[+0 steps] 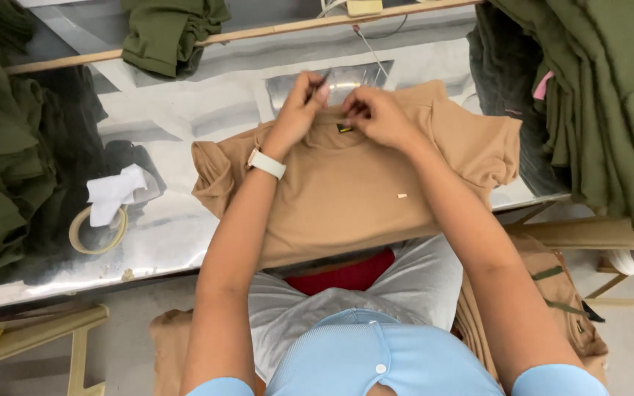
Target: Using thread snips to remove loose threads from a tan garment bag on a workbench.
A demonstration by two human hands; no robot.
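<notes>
A tan T-shirt [346, 194] lies spread on the shiny metal table [177, 235], its collar away from me. My left hand [299, 110] is at the collar and pinches a small dark tool [323, 79], which looks like a thread snip. My right hand [379, 114] pinches the neckline fabric beside a small dark label [344, 127]. A white watch band [267, 163] is on my left wrist. A small pale tag [402, 196] lies on the shirt's middle.
Dark olive garments are heaped at the left [1, 169] and stacked at the right [610, 110]; another hangs over a wooden rail [170, 33]. A tape roll [97, 231] with white cloth [115, 191] sits left. More tan garments [552, 301] are piled by my right knee.
</notes>
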